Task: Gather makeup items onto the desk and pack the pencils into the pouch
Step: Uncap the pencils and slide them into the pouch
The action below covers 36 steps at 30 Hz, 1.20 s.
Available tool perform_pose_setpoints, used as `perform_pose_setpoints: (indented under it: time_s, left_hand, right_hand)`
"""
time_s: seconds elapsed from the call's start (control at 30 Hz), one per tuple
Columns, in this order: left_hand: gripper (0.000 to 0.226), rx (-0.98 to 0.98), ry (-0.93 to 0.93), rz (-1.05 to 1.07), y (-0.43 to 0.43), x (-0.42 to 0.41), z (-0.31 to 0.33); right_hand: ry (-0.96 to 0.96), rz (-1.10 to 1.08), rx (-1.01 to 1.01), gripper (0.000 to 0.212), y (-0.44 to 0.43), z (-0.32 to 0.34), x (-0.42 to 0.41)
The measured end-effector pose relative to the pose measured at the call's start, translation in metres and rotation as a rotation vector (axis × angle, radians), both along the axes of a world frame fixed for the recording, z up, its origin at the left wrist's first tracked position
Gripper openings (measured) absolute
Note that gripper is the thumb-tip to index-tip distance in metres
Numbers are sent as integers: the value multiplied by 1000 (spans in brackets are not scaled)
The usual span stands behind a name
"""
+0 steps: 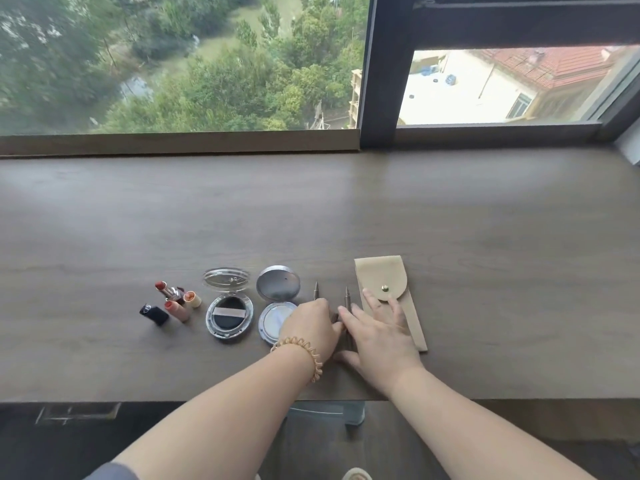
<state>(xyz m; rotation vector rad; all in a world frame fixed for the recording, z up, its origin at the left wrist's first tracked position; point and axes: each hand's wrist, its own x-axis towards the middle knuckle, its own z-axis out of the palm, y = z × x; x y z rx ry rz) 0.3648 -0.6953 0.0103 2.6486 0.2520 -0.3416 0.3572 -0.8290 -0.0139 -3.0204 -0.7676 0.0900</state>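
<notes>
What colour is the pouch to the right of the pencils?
Pale beige pouch, with a brass-coloured snap on its flap; seen in the head view.

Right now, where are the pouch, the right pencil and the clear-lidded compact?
pouch (379, 273): head view, on its flap.
right pencil (346, 297): head view, upper barrel.
clear-lidded compact (228, 322): head view, black puff in its base.

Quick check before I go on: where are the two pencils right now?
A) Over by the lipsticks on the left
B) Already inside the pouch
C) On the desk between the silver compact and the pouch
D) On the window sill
C: both pencils lie on the desk between the silver compact and the pouch, whose flap is down.
</notes>
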Motion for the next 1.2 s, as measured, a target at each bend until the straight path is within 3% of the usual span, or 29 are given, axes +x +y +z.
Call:
perform_pose_setpoints:
  time_s: [0.13, 0.23, 0.33, 0.5, 0.7, 0.97, 1.2]
  left_hand:
    - [35, -17, -5, 12, 1, -3, -4]
    - [38, -16, -10, 18, 2, -3, -2]
    - [42, -24, -27, 44, 3, -6, 1]
    - [41, -55, -53, 69, 4, -10, 9]
    - [36, -163, -115, 35, 3, -19, 27]
    - [31, -227, -183, 79, 0, -25, 57]
    - [33, -433, -159, 219, -8, -17, 74]
  right_hand:
    - [-37, -11, 69, 78, 0, -4, -3]
    - [-119, -27, 124, 60, -6, 4, 0]
    - [-190, -175, 165, 45, -23, 7, 16]
    - [33, -360, 144, 51, -48, 16, 48]
    - [101, -406, 141, 30, -49, 14, 63]
    - [-94, -305, 182, 10, -50, 32, 67]
    - [-371, -211, 261, 19, -49, 75, 55]
